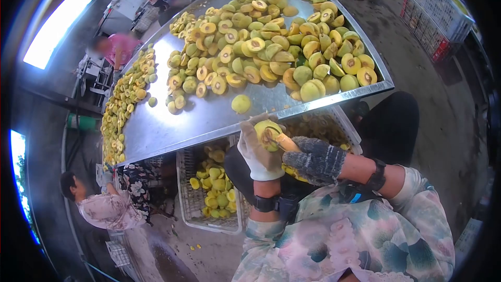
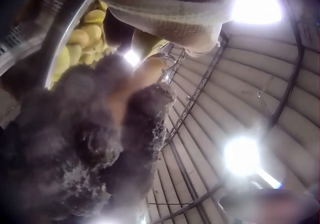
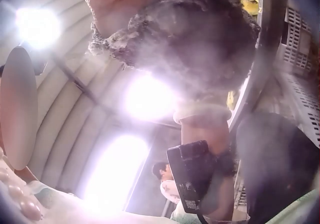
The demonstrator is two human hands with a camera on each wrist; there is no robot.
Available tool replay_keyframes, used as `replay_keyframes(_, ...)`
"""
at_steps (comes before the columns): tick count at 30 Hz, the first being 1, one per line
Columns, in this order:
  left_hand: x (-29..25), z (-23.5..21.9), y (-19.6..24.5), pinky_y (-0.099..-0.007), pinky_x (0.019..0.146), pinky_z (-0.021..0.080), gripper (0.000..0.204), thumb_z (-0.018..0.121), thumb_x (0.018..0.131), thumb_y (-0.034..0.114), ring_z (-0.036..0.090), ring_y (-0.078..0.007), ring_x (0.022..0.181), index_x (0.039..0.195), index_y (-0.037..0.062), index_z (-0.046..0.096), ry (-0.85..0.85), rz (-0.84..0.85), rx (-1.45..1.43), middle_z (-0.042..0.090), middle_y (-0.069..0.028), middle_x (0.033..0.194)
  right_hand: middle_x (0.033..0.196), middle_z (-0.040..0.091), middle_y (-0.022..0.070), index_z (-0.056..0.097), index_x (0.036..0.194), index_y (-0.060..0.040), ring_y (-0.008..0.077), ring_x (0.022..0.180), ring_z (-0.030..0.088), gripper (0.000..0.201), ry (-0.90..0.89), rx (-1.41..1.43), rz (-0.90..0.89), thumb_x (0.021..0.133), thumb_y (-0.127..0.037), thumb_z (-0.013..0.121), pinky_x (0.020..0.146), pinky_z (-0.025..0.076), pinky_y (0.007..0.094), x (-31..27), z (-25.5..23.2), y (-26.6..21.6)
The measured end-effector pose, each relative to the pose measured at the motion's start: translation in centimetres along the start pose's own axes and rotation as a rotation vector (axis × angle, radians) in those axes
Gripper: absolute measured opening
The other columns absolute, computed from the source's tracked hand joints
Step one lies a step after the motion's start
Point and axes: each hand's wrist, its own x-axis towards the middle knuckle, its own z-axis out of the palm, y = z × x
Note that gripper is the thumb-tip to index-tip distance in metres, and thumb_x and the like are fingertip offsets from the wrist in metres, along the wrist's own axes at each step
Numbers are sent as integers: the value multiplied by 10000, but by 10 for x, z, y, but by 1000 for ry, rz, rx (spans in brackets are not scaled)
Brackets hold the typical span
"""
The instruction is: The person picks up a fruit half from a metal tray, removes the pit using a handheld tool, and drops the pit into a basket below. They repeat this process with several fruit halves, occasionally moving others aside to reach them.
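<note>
My left hand [image 1: 262,155], in a white glove, holds a yellow-green peach half [image 1: 265,131] just off the near edge of the metal table. In a dark grey knit glove, my right hand [image 1: 319,162] grips a pitting tool [image 1: 288,143] by its pale orange handle, its working end at the cut face. The left wrist view shows the tool's curved metal loop [image 2: 169,59] close to the fruit under the white glove [image 2: 165,14]. From the right wrist, the grey glove [image 3: 195,39] fills the upper part and hides the tool.
The raised metal table [image 1: 209,117] bears a large heap of peach halves [image 1: 245,47]; one whole-looking peach [image 1: 241,104] lies near its edge. Below stands a white crate [image 1: 185,198] holding more pieces. Other people work at the far left side; stacked crates [image 1: 436,10] stand at right.
</note>
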Motion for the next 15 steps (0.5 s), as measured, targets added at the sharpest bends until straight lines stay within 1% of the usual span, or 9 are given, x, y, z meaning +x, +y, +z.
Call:
replay_keyframes(2, -3, -1, 0, -285, 526, 515, 585, 363, 932, 507, 626, -231, 638, 1009, -49, 528, 4, 33, 21, 621, -180, 824, 618, 500, 21, 531, 1038, -69, 109, 451, 466, 289, 3, 8, 3, 864, -294, 582, 385, 377, 258, -1, 2, 3)
replay_keyframes(5, -11, 7, 5, -285, 526, 513, 590, 411, 919, 505, 625, -228, 627, 968, -65, 556, 25, 87, 44, 627, -184, 816, 613, 497, 18, 528, 1041, -71, 111, 447, 463, 292, 52, -46, -72, 866, -299, 580, 388, 379, 256, 2, 5, 19)
replay_keyframes(7, -12, 5, 2, -282, 527, 511, 582, 433, 912, 500, 622, -223, 618, 945, -65, 567, 23, 106, 89, 629, -181, 807, 603, 496, 13, 533, 1007, -76, 109, 444, 461, 263, 104, -208, -311, 871, -297, 574, 387, 372, 251, 2, 6, 26)
replay_keyframes(8, -13, 4, 1, -279, 528, 509, 574, 456, 906, 496, 619, -218, 609, 921, -65, 578, 22, 133, 132, 630, -178, 797, 603, 496, 13, 533, 1007, -76, 109, 444, 461, 263, 110, -204, -309, 871, -297, 574, 387, 372, 251, -2, 6, 22)
replay_keyframes(10, -16, 3, 5, -274, 556, 505, 540, 466, 916, 453, 614, -196, 618, 912, -73, 588, -28, 119, 129, 636, -162, 791, 589, 498, 12, 538, 958, -84, 102, 438, 457, 224, -40, -4, 68, 879, -292, 563, 382, 358, 246, -14, 2, 6)
replay_keyframes(11, -16, 2, 7, -269, 584, 501, 506, 477, 927, 411, 609, -173, 628, 903, -80, 599, -73, 112, 123, 641, -145, 784, 589, 498, 12, 538, 958, -84, 102, 438, 457, 224, -37, -1, 69, 879, -292, 563, 382, 358, 246, -19, 0, 0)
replay_keyframes(12, -16, 1, 7, -269, 584, 501, 506, 477, 927, 411, 609, -173, 628, 903, -80, 599, -75, 108, 124, 641, -145, 784, 584, 498, 10, 539, 944, -91, 103, 431, 461, 223, -94, 12, 108, 883, -304, 557, 371, 352, 246, -23, -2, -5)
replay_keyframes(14, -14, 0, 7, -275, 514, 498, 520, 498, 905, 436, 609, -206, 585, 896, -76, 585, -137, 2, 151, 633, -173, 777, 580, 499, 9, 540, 930, -98, 104, 425, 464, 223, -152, 29, 154, 886, -316, 551, 360, 346, 247, -27, -7, -7)
replay_keyframes(15, -13, -3, 6, -275, 514, 498, 520, 498, 905, 436, 609, -206, 585, 896, -76, 585, -135, -1, 151, 633, -173, 777, 578, 501, 7, 543, 918, -99, 104, 418, 469, 241, -199, 87, 223, 885, -338, 552, 350, 346, 244, -29, -11, -8)
